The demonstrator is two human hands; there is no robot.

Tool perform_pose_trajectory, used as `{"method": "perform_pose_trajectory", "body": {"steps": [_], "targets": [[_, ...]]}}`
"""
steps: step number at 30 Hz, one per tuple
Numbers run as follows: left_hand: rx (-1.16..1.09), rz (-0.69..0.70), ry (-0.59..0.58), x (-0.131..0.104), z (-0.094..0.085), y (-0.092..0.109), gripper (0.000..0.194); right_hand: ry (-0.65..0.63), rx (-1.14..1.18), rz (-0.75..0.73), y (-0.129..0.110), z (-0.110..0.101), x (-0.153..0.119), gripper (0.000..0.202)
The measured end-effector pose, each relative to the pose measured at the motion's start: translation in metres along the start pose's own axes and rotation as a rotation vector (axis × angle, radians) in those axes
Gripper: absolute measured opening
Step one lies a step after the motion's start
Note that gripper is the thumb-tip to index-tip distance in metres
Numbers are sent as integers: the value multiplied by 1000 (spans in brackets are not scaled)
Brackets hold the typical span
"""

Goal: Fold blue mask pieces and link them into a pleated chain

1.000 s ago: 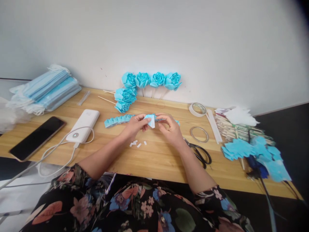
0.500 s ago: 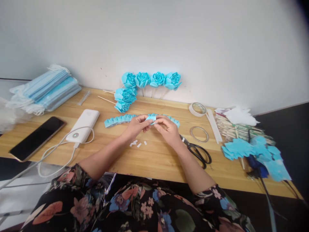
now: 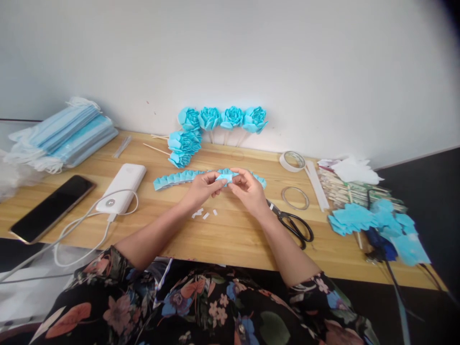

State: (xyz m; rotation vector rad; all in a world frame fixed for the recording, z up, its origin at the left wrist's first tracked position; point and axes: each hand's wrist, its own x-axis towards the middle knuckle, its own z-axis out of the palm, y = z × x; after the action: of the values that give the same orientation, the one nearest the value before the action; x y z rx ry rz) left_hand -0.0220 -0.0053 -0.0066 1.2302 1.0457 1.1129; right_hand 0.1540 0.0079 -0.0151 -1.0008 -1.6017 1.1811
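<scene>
Between my two hands is a small light-blue folded piece (image 3: 224,178), pinched by the fingers and thumbs above the middle of the table. My left hand (image 3: 204,187) grips its left side and my right hand (image 3: 248,189) its right side. Just behind them a curved row of blue folded pieces (image 3: 176,178) lies on the wood, partly hidden by the hands. Several small white strips (image 3: 200,212) lie in front, nearer to me. By my right wrist rest black-handled scissors (image 3: 296,226), their blades partly covered.
Several blue flowers on sticks (image 3: 232,117) stand or lie at the back by the wall. On the left are face masks (image 3: 72,134), a power bank (image 3: 122,187) and a phone (image 3: 52,208). Tape rolls (image 3: 292,162), wooden sticks (image 3: 341,189) and blue petals (image 3: 354,219) occupy the right.
My right fingers have shifted slightly on the blue piece, which now shows flatter between both hands. The whole view has drifted a little; the other things lie as before.
</scene>
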Motion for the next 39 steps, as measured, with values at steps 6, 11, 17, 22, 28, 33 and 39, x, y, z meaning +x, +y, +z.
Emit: {"method": "perform_pose_trajectory", "body": {"steps": [6,11,17,22,28,33,39], "targets": [[92,49,6,-1,1,1,28,7,-18,-5,-3,1,0,39],[182,39,37,-1,2,5,28,-22,-25,9,-6,1,0,39],[141,8,19,0,1,0,29,-32,33,62,-6,-3,0,37],[132,2,11,0,1,-1,30,-10,66,89,-4,-3,1,34],[160,-21,32,0,2,1,31,36,-5,83,-1,-3,2,25],[115,-5,3,-1,3,4,41,52,-20,56,-4,-3,2,21],[80,-16,-3,-2,3,4,43,49,-47,34,-4,-2,0,22]]}}
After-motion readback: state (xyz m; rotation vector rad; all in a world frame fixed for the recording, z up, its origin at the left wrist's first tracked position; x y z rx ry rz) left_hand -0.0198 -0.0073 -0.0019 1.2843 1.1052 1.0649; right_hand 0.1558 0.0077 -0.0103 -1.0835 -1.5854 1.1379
